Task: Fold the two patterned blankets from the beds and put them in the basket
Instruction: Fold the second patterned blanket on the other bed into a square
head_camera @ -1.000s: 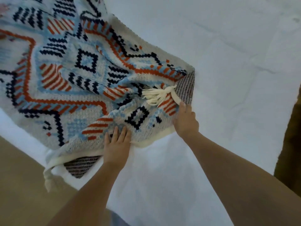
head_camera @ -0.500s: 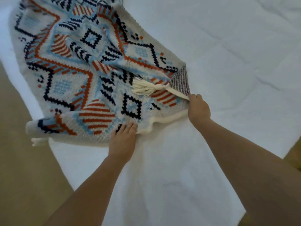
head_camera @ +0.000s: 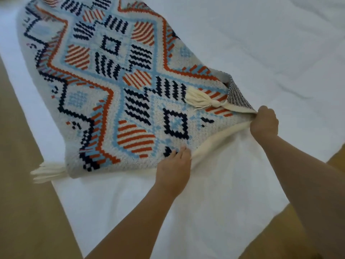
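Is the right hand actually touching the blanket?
Touching. The head view shows the right hand with its fingers curled round a corner of the blanket.

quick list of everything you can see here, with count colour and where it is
patterned blanket: one, pale grey with blue, orange and navy diamonds, spread on the bed sheet, near right corner turned back
tassels: two, cream, one lying by the turned-back corner, one at the near left corner
bed sheet: one, white, under the blanket
floor: tan, left and lower right of the sheet
left hand: one, fingers on the blanket's near edge
right hand: one, gripping the blanket's near right corner
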`<control>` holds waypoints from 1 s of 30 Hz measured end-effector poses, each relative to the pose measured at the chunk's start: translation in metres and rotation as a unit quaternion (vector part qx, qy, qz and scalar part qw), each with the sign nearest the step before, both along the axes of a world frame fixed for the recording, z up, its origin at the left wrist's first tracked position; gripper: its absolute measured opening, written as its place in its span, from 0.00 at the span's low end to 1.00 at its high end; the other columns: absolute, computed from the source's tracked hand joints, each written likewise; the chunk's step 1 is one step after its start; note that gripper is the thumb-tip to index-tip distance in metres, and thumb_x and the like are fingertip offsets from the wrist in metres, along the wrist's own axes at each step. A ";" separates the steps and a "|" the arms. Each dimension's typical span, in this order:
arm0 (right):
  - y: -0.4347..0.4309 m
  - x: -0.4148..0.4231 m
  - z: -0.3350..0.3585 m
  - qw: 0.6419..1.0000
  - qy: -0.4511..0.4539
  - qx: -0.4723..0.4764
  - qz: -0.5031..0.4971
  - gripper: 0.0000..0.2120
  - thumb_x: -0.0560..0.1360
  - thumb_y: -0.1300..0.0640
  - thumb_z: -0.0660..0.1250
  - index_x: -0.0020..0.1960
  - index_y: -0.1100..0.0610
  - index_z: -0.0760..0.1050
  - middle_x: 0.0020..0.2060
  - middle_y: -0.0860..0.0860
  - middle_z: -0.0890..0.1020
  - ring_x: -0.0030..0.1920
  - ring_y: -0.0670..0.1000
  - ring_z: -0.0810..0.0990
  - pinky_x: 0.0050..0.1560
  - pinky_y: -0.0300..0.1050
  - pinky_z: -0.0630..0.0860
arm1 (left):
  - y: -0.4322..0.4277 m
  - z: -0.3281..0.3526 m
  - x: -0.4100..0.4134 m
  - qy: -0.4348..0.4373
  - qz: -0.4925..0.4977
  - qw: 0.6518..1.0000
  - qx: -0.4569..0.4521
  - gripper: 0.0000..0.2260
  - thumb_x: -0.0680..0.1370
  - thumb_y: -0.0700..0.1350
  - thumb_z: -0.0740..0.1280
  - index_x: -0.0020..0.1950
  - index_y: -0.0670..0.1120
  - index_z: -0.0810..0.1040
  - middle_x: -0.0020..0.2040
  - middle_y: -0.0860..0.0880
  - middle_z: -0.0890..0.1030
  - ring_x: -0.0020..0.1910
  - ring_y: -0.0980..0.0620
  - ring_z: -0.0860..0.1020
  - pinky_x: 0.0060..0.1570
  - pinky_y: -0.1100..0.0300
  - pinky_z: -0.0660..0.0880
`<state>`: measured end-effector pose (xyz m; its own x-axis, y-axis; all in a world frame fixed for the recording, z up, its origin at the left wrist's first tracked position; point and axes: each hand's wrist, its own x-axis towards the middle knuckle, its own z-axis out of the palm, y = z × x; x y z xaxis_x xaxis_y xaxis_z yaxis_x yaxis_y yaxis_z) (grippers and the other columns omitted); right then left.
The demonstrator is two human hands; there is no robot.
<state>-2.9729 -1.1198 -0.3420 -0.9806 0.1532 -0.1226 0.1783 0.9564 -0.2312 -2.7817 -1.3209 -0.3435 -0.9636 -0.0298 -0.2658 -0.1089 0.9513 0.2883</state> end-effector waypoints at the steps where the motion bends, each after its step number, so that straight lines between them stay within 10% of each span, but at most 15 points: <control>1: 0.003 0.000 -0.003 1.000 -0.007 -0.002 -0.005 0.08 0.76 0.68 0.55 0.54 0.68 0.68 0.53 0.68 0.72 0.51 0.68 0.74 0.46 0.53 0.69 | 0.008 -0.001 0.001 -0.012 -0.010 1.000 0.001 0.19 0.83 0.45 0.52 0.74 0.44 0.60 0.73 0.47 0.65 0.70 0.47 0.68 0.54 0.51 0.76; 11: -0.019 0.010 -0.036 0.984 -0.023 -0.149 -0.093 0.14 0.80 0.55 0.55 0.58 0.65 0.67 0.56 0.62 0.75 0.55 0.62 0.76 0.46 0.50 0.69 | 0.016 -0.044 0.015 -0.135 0.013 0.990 0.033 0.25 0.82 0.49 0.50 0.77 0.48 0.44 0.78 0.50 0.46 0.77 0.50 0.44 0.74 0.53 0.45; 18: -0.054 0.048 -0.043 0.997 0.003 -0.081 0.001 0.29 0.76 0.58 0.61 0.72 0.63 0.53 0.66 0.61 0.65 0.63 0.61 0.67 0.52 0.53 0.73 | 0.006 -0.039 0.018 -0.105 0.016 0.993 0.046 0.26 0.81 0.48 0.51 0.77 0.49 0.45 0.78 0.51 0.48 0.76 0.52 0.45 0.73 0.55 0.44; 30: -0.158 0.116 -0.027 0.976 -0.021 -0.073 0.203 0.23 0.78 0.57 0.57 0.71 0.61 0.57 0.64 0.59 0.68 0.62 0.58 0.67 0.57 0.49 0.70 | -0.091 -0.021 0.060 -0.061 0.072 0.995 0.041 0.25 0.80 0.45 0.55 0.76 0.48 0.52 0.77 0.50 0.55 0.76 0.52 0.51 0.75 0.52 0.51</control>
<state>-2.8572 -1.2780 -0.3688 -0.9504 -0.2692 -0.1555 -0.1964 0.9076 -0.3710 -2.7214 -1.4117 -0.3641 -0.9115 -0.1389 -0.3872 -0.2817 0.8967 0.3413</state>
